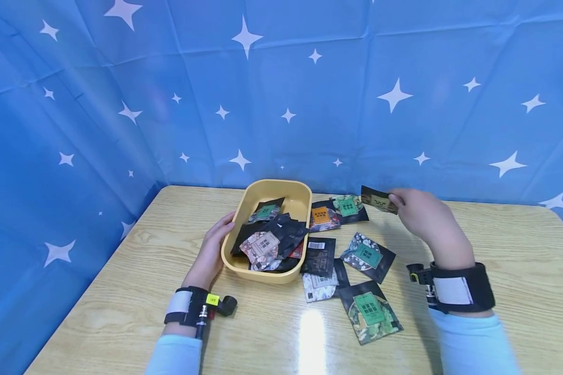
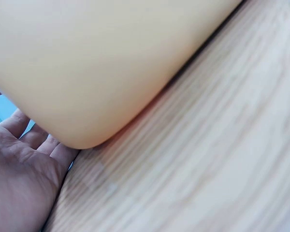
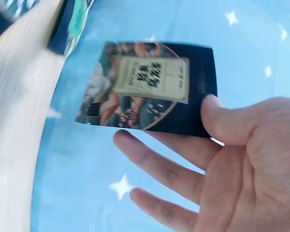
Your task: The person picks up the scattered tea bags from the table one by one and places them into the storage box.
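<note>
Black sachet (image 3: 152, 87) pinched in our right grip (image 1: 424, 212), held above the tabletop (image 1: 122, 297), our left grip (image 1: 214, 244) loosely spread, touching the yellow bin (image 1: 261, 277), other sachets (image 1: 261, 250) lying inside.

The left arm (image 1: 174, 355) reaches forward, the left hand (image 1: 211, 250) low with fingers (image 2: 35, 137) extended. The right arm (image 1: 473, 344) also reaches forward, the right hand (image 1: 422, 219) raised and angled left, thumb (image 3: 232, 123) pinching, two lower fingers (image 3: 159, 166) spread apart.

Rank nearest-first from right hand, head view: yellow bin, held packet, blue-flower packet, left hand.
1. Held packet: in right hand.
2. Blue-flower packet: below-left.
3. Yellow bin: farther left.
4. Left hand: at bin's left side.
</note>
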Demonstrator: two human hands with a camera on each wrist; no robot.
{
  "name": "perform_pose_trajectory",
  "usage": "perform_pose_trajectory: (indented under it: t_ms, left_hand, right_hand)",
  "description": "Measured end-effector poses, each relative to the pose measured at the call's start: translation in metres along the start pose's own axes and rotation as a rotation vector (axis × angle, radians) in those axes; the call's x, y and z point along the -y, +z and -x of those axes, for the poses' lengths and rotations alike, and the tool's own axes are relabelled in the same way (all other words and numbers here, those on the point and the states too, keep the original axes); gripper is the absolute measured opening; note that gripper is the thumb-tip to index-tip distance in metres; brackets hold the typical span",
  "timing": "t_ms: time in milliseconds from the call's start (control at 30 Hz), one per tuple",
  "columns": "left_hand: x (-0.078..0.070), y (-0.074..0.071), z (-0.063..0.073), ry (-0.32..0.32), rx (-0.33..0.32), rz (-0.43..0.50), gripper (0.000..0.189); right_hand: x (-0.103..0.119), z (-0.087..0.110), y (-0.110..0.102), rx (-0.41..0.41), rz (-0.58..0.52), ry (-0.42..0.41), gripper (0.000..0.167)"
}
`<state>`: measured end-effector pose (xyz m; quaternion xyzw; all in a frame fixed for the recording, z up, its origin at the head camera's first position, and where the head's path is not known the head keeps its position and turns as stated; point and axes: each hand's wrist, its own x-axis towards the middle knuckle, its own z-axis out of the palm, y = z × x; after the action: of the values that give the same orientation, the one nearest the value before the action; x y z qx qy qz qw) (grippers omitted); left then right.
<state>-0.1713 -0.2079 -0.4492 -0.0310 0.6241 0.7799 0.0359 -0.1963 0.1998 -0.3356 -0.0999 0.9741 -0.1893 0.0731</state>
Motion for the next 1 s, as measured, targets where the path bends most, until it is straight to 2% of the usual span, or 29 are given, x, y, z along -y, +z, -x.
perform_pose_trajectory:
  t_ms: [167,367,433,600,800,1000]
  left_hand:
    - [-0.001,0.001,0.001,0.001,-0.002,-0.002,0.051]
    - [0.000,0.000,0.000,-0.003,-0.004,0.009,0.051]
    - [-0.001,0.000,0.001,-0.006,-0.004,0.006,0.051]
    - [0.000,0.000,0.001,-0.004,-0.001,0.000,0.051]
    - [0.000,0.000,0.002,-0.002,-0.008,-0.009,0.051]
    - [0.000,0.000,0.002,-0.005,-0.007,-0.016,0.051]
  right_hand:
    - [0.028,0.003,0.007,-0.118,0.004,-0.034,0.043]
    - [0.059,0.006,0.022,-0.219,0.002,-0.126,0.037]
    - [0.070,0.006,0.030,-0.248,0.012,-0.165,0.038]
    - [0.092,0.007,0.049,-0.321,0.080,-0.327,0.039]
    - [0.109,0.010,0.066,-0.351,0.163,-0.501,0.040]
    - [0.121,0.012,0.083,-0.299,0.220,-0.571,0.036]
